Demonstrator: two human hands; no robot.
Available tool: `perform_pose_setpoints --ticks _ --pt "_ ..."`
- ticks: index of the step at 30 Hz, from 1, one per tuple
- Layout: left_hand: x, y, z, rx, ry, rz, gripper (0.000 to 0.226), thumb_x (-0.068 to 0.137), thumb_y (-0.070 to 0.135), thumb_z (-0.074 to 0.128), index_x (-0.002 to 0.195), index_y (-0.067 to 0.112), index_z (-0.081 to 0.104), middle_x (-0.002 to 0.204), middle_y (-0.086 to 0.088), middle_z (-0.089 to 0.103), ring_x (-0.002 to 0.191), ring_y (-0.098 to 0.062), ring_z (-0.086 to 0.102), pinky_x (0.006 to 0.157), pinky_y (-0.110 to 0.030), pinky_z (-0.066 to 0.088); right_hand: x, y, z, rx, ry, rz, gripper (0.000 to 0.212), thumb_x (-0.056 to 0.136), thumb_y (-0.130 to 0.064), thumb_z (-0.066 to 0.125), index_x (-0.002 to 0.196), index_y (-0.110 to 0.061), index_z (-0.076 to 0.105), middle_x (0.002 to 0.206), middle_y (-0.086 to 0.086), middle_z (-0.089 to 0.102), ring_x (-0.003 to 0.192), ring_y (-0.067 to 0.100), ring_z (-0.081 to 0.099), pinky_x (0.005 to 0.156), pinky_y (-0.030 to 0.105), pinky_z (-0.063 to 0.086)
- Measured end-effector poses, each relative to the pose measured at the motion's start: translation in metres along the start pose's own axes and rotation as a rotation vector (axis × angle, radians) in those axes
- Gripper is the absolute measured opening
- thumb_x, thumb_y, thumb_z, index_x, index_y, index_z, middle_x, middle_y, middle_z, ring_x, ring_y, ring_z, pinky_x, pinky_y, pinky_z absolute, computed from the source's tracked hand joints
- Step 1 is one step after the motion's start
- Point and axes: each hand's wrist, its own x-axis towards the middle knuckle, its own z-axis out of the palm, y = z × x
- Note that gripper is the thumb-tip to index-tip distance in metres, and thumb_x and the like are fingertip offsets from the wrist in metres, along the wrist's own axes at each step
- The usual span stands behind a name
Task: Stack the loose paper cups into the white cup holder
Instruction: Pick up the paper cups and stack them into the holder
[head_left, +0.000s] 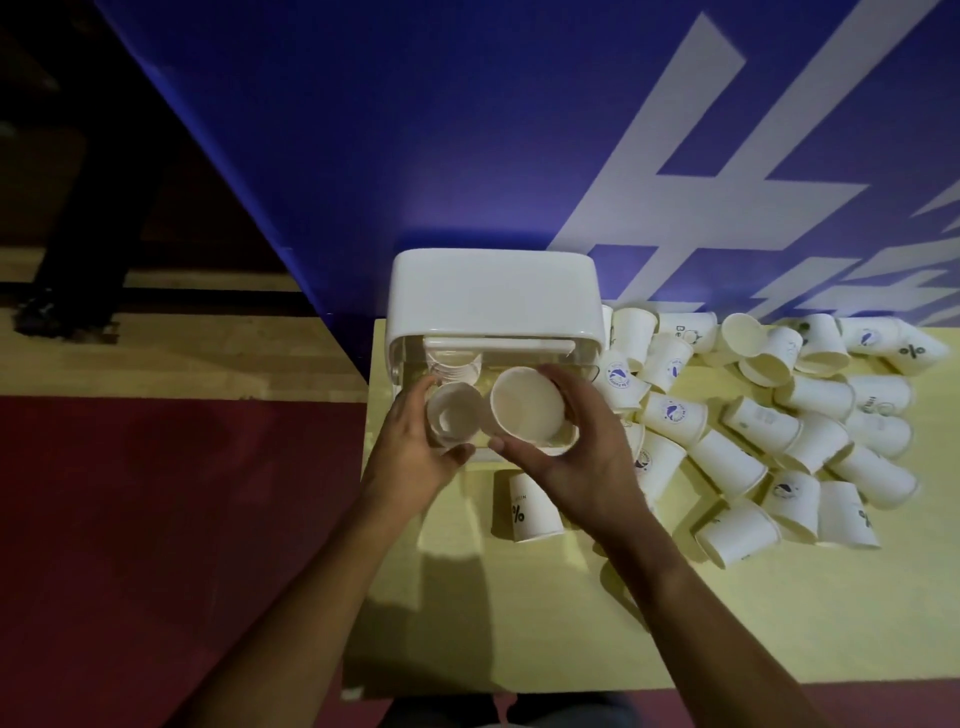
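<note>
On the matte pale-yellow table (519, 623), before the glossy rounded white cup holder (493, 291), our left hand (410, 447) grips nested paper cups (454, 418); our right hand (587, 457) grasps one tapered cup (527, 405). Loose cups (779, 431) lie scattered rightward.

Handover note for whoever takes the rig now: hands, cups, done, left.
Left hand: holding a short stack of nested cups, mouth up, at the front of the white cup holder.
Right hand: holding a single cup, mouth up, beside that stack.
Done: one stack already sits inside the holder, at the back left.
Left: nest the single cup, then clear the pile of loose cups lying on the yellow table to the right, plus one cup marked % near the right wrist.
</note>
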Motion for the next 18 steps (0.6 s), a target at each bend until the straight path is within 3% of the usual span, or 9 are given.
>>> perform_pose_setpoints --ticks 2,5,8,11,13,15,18 --pt "-0.005 0.002 -0.01 -0.039 -0.009 -0.016 0.085 0.08 0.016 0.084 0.15 0.032 0.039 0.146 0.008 0.049 0.111 0.009 0.056 0.089 -0.012 0.046 0.009 -0.005 0.015 -0.006 -0.019 -0.024 0.08 0.068 -0.049 0.091 0.135 -0.024 0.055 0.125 -0.017 0.062 0.116 0.001 0.057 0.093 0.017 0.048" --pt "-0.009 0.006 -0.025 -0.144 0.039 -0.078 0.071 0.088 0.008 0.072 0.148 0.033 0.044 0.143 0.01 0.051 0.121 -0.002 0.055 0.1 -0.027 0.049 0.019 -0.005 0.036 -0.037 -0.063 -0.044 0.08 0.069 -0.052 0.089 0.135 -0.025 0.054 0.126 -0.013 0.062 0.116 0.009 0.059 0.094 0.036 0.052" --pt "-0.008 0.014 -0.033 -0.253 0.104 -0.101 0.052 0.096 0.006 0.058 0.141 0.03 0.054 0.14 0.008 0.058 0.124 -0.006 0.058 0.104 -0.038 0.051 0.023 0.003 0.05 -0.07 -0.078 -0.057 0.083 0.069 -0.053 0.089 0.137 -0.024 0.053 0.129 -0.01 0.062 0.117 0.01 0.058 0.095 0.036 0.052" --pt "-0.006 0.027 -0.034 -0.312 0.115 -0.085 0.031 0.104 0.019 0.054 0.135 0.023 0.06 0.127 0.008 0.066 0.104 0.012 0.061 0.089 -0.012 0.05 0.024 0.012 0.06 -0.107 -0.086 -0.048 0.084 0.068 -0.056 0.088 0.137 -0.024 0.054 0.129 -0.01 0.062 0.117 0.008 0.059 0.094 0.031 0.051" --pt "-0.002 0.026 -0.029 -0.282 0.116 -0.047 0.029 0.105 0.024 0.053 0.132 0.022 0.063 0.118 0.003 0.07 0.095 0.008 0.064 0.076 -0.006 0.047 0.025 0.018 0.066 -0.142 -0.088 -0.056 0.082 0.068 -0.058 0.087 0.136 -0.024 0.056 0.128 -0.011 0.062 0.116 0.007 0.058 0.094 0.028 0.05" --pt "0.002 0.021 -0.022 -0.269 0.099 -0.029 0.027 0.105 0.027 0.052 0.129 0.026 0.065 0.112 -0.001 0.071 0.091 -0.004 0.067 0.075 -0.018 0.055 0.025 0.024 0.07 -0.169 -0.101 -0.055 0.085 0.068 -0.058 0.087 0.138 -0.023 0.055 0.131 -0.009 0.062 0.118 0.007 0.057 0.096 0.025 0.048" --pt "0.005 0.01 -0.013 -0.194 0.097 -0.03 0.03 0.105 0.022 0.051 0.131 0.027 0.064 0.119 0.004 0.071 0.105 -0.012 0.067 0.088 -0.039 0.057 0.023 0.03 0.074 -0.194 -0.129 -0.031 0.091 0.069 -0.06 0.085 0.145 -0.024 0.051 0.138 -0.007 0.057 0.124 0.007 0.052 0.097 0.02 0.043"
